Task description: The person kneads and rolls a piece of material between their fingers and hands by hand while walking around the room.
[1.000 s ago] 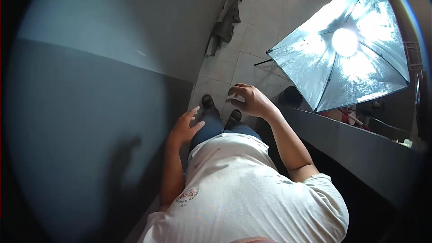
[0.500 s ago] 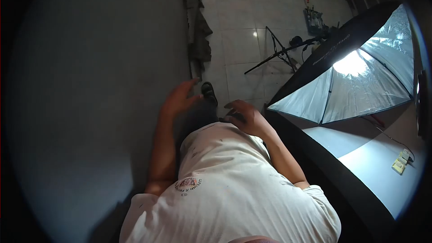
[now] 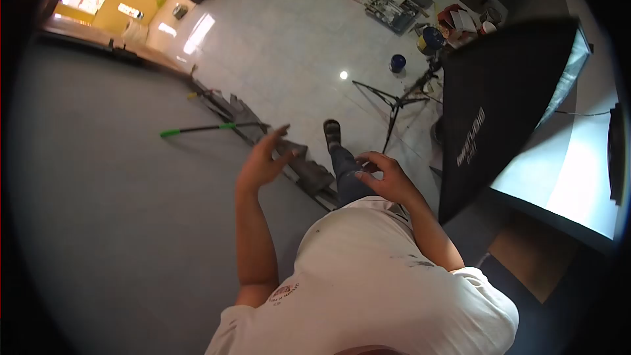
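Note:
My left hand [image 3: 263, 164] is held out in front of the grey wall with its fingers apart and nothing in it. Close beyond it, a thin pole with green and black sections [image 3: 200, 129] slants in front of the wall. My right hand [image 3: 389, 181] hovers over my dark trouser leg [image 3: 348, 174], fingers loosely bent, thumb apart, holding nothing. To its right stands a large black softbox [image 3: 499, 112], its lit opening turned away to the right. A black tripod stand [image 3: 396, 100] is on the floor near its left edge.
Crumpled grey sheeting [image 3: 302, 164] runs along the wall's foot. On the tiled floor [image 3: 289, 46] are a tray of tools [image 3: 394, 12], a dark blue can [image 3: 397, 63] and a larger bucket [image 3: 431, 39]. A brown board [image 3: 534, 256] lies lower right. A bright doorway opens upper left.
My view has swung round, bringing the doorway, the green pole and more floor into sight. The softbox now shows its black outside. Both hands remain raised, with nothing in them.

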Demonstrator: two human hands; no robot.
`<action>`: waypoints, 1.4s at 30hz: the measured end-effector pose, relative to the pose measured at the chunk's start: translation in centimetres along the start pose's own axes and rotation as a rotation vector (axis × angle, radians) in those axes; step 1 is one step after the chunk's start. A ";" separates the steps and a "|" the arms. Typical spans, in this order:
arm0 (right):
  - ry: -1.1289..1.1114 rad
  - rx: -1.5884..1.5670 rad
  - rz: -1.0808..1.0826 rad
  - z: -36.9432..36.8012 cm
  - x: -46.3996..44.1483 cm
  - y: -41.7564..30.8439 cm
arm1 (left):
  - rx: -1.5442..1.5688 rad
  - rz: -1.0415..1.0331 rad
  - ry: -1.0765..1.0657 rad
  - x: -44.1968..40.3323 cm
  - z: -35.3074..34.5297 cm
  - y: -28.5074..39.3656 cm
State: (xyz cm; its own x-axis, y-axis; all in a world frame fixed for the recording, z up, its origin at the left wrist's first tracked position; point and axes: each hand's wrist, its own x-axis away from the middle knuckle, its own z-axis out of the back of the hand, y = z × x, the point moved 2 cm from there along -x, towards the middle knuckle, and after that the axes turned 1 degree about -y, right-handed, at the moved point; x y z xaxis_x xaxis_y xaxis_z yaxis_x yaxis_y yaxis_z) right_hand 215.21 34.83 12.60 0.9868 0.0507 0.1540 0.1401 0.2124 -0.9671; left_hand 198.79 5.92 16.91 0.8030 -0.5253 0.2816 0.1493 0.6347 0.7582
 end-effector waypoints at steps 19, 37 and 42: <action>0.232 0.060 0.277 14.7 -66.5 -14.2 | 0.205 0.466 0.045 -24.7 19.7 -17.8; 1.054 -0.538 -1.422 10.9 -51.6 27.0 | -0.343 -0.100 -0.305 -90.1 50.0 -8.2; 0.766 -0.765 -1.463 9.8 -69.5 35.3 | -0.432 -0.305 -0.370 -106.2 49.1 -2.7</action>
State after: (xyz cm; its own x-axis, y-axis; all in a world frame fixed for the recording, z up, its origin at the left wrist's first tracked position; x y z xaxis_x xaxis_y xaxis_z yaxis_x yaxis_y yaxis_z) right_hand 150.82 48.41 -30.29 -0.1676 -0.2007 0.9652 0.6151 -0.7864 -0.0567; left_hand 84.84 32.20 13.84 0.4473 -0.8297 0.3340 0.6204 0.5568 0.5524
